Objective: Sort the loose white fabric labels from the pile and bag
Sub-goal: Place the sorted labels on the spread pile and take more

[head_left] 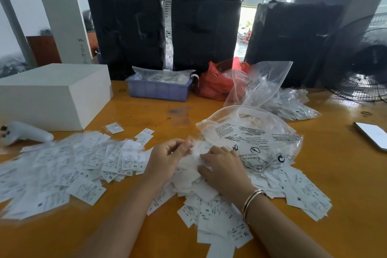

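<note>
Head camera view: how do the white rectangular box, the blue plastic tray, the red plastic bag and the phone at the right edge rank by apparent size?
1. White rectangular box, clearly largest.
2. Blue plastic tray and red plastic bag: too alike to rank, the bag partly hidden.
3. Phone, smallest, though cut off by the edge.

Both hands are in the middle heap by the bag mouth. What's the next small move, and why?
Probably lift the white fabric label pinched in the left hand clear and check its size letter. Its face is unreadable here, while the spread pile of white labels on the left shows sizes. The right hand rests flat on the heap beside the clear printed plastic bag.
</note>
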